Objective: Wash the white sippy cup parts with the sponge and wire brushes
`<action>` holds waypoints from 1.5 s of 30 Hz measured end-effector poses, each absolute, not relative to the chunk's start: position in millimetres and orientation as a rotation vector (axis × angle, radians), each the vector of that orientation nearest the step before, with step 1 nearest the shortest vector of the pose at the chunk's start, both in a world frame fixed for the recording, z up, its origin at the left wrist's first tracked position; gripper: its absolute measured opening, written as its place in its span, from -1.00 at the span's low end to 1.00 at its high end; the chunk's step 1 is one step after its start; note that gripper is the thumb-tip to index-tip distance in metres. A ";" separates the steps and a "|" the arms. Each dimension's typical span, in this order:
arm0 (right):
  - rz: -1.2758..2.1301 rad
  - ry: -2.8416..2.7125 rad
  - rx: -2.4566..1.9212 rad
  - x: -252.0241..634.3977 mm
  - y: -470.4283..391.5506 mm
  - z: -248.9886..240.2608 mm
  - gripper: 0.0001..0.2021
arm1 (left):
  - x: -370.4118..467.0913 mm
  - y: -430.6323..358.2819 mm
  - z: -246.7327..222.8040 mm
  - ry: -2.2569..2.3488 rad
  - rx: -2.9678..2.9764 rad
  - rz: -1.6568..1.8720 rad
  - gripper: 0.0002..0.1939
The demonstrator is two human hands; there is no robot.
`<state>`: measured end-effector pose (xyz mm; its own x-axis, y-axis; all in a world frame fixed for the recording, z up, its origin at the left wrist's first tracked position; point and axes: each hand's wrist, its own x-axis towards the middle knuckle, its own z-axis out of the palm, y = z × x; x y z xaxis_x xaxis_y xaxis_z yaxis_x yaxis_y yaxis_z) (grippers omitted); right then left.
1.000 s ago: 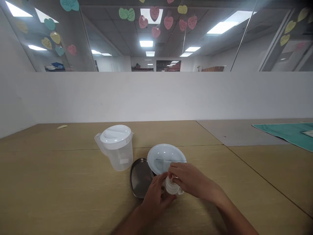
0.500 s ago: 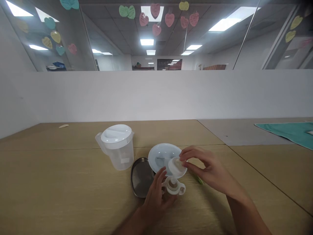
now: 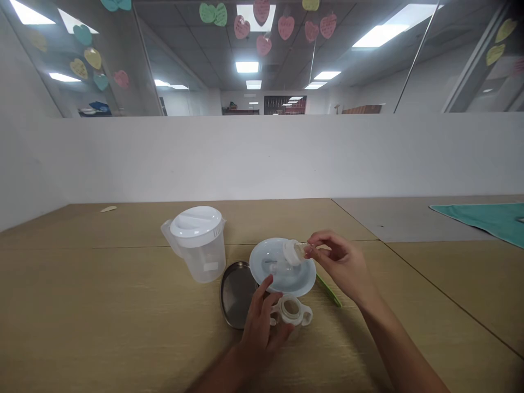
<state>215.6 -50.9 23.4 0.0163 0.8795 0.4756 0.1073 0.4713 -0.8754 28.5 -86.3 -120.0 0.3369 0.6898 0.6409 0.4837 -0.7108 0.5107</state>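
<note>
On the table in front of me stands a white baby bottle [image 3: 291, 309] with two side handles and an open, round mouth. My left hand [image 3: 262, 319] is closed around its left side, with fingers behind the left handle and the thumb in front. In a pinch, my right hand [image 3: 341, 262] has a white bottle top [image 3: 293, 252] by its pale, teat-like end. This top is tilted sideways above the light-blue oval plate [image 3: 303, 282], apart from the bottle. The bottle's lower body is partly hidden behind my left thumb.
A clear lidded pitcher [image 3: 203, 256] stands at the left. Beside the plate lies a dark metal tray [image 3: 235, 300], partly covered by my left hand. A green strip [image 3: 329, 291] lies right of the plate. A teal cloth [image 3: 487, 218] is at the far right, and a small pale piece [image 3: 108, 209] far left.
My right hand has lifted the bottle top up and away from the bottle's mouth, turning it more sideways over the plate. My left hand keeps its hold on the bottle.
</note>
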 end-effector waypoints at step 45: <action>0.765 -1.207 -0.834 226.2 -42.4 29.9 -0.74 | 16.6 -55.4 -119.8 1.349 2.124 1.336 -0.74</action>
